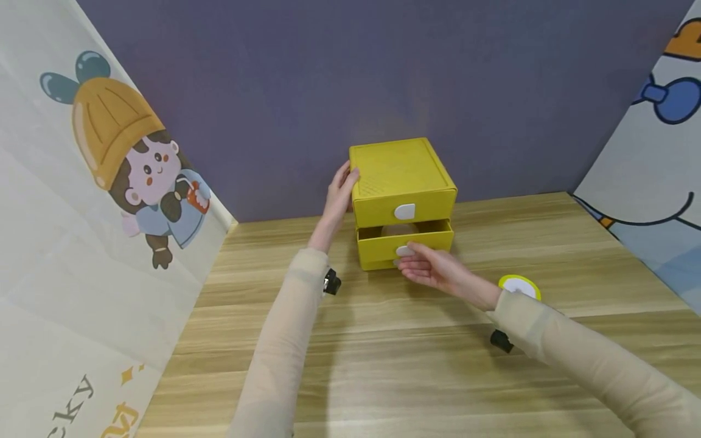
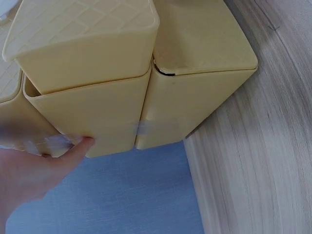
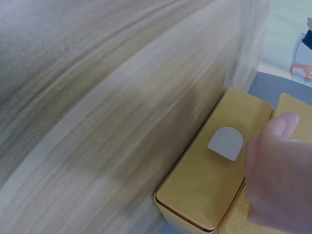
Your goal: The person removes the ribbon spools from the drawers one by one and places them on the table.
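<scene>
A yellow box of stacked drawers (image 1: 405,170) stands against the back wall. Its middle drawer (image 1: 378,246) is pulled partway out, and a pale round thing (image 1: 398,230) shows inside. My right hand (image 1: 438,271) pinches that drawer's white tab handle (image 1: 404,250), thumb on top and fingers below. In the right wrist view my fingers hide most of this handle, while the lowest drawer's white tab (image 3: 226,143) shows beside them. My left hand (image 1: 341,191) rests against the box's left side near the top edge, its fingers extended. A fingertip (image 2: 87,141) presses the side wall in the left wrist view.
A white disc with a yellow rim (image 1: 523,285) lies on the wooden table (image 1: 394,365), partly behind my right sleeve. A purple-blue wall (image 1: 274,121) closes off the back. Printed white panels (image 1: 55,243) stand at the left and right sides.
</scene>
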`<state>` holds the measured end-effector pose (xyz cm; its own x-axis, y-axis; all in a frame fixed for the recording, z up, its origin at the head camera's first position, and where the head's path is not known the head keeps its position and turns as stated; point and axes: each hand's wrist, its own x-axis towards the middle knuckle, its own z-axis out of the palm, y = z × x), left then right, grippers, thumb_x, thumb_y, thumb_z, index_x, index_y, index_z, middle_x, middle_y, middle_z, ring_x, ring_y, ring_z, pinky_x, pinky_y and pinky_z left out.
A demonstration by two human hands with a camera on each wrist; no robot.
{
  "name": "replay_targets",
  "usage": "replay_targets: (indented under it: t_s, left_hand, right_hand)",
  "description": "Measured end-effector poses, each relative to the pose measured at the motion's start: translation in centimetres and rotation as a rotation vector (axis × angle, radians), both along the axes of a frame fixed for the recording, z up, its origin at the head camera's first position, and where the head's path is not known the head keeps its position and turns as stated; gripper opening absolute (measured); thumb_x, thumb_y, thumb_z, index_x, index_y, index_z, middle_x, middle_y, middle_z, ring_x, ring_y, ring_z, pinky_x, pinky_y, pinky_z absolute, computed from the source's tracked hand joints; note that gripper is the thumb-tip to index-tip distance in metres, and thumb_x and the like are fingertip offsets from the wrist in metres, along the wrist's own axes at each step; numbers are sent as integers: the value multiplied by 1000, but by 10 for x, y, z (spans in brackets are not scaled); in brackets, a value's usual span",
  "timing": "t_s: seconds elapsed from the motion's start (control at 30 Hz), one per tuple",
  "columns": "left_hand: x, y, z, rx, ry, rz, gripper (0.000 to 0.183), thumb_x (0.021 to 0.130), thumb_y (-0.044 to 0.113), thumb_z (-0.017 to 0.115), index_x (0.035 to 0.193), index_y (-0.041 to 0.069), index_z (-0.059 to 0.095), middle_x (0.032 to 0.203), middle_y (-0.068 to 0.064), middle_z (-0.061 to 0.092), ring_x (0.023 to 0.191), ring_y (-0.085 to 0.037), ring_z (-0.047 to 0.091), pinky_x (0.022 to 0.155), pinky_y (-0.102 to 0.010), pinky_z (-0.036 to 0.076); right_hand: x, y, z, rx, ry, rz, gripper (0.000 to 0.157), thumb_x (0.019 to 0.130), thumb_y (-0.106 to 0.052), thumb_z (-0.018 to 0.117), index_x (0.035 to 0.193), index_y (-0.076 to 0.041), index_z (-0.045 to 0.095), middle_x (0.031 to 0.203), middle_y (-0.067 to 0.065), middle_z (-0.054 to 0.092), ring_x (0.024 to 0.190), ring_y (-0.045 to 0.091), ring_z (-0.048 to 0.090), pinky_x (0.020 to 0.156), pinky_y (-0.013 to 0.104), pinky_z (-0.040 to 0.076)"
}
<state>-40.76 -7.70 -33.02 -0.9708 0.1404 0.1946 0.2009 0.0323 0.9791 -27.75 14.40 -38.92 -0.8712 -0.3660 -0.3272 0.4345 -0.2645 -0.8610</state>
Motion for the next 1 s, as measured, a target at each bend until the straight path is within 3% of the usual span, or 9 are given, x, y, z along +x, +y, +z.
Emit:
replay_targets:
  t_s: [0.2,0.63,1.0]
  left_hand:
    - [0,0,0,2,6,3,64,102,46,48,158,24,27,164,-2,30,149,-21,33,125,-38,26]
    - [0,0,-2,-13,6,8,66,102,47,49,158,22,27,163,-2,32,146,-22,39,122,-41,33]
    - [1,0,-1,-4,0,-2,65,102,47,49,158,24,27,163,0,32,145,-22,39,118,-42,38]
  right_hand:
    - [6,1,1,10,-10,0,32,102,-35,55,108,-8,70,91,3,78,81,10,74,79,21,60]
    - [19,2,1,68,-9,3,56,103,-35,54,136,10,48,89,3,77,81,10,73,79,21,60]
    - [27,5,0,73,0,34,46,103,-33,53,128,6,56,90,2,76,84,10,73,79,21,60]
